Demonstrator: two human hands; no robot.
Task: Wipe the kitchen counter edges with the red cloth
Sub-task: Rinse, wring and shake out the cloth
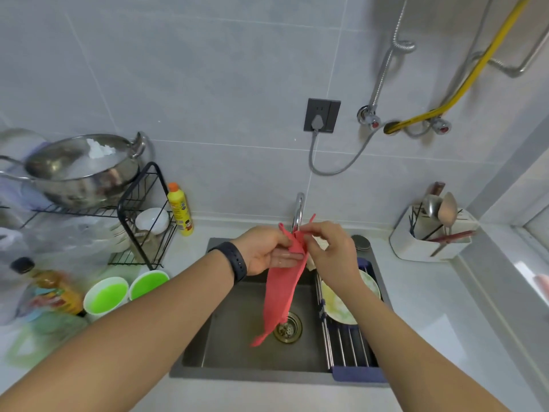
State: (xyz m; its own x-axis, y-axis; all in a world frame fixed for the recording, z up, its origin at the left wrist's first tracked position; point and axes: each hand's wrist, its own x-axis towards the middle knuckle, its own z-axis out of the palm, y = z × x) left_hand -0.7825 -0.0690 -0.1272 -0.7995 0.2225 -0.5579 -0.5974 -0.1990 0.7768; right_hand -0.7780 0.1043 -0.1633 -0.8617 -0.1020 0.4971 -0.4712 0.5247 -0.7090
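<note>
The red cloth (282, 289) hangs in a long strip over the dark sink (237, 337), its lower tip near the drain. My left hand (267, 251) holds its upper part, palm up, with the cloth draped over the fingers. My right hand (329, 248) pinches the cloth's top edge just below the tap (298, 209). Both hands are above the sink, close together. The white counter (430, 307) surrounds the sink on all sides.
A roll-up drying rack (347, 343) with a plate lies over the sink's right side. Left: black dish rack (139, 215) with a steel pot, yellow bottle (180, 209), two green cups (124, 292), oil bottle. Right: white utensil holder (430, 230). A window ledge runs along the far right.
</note>
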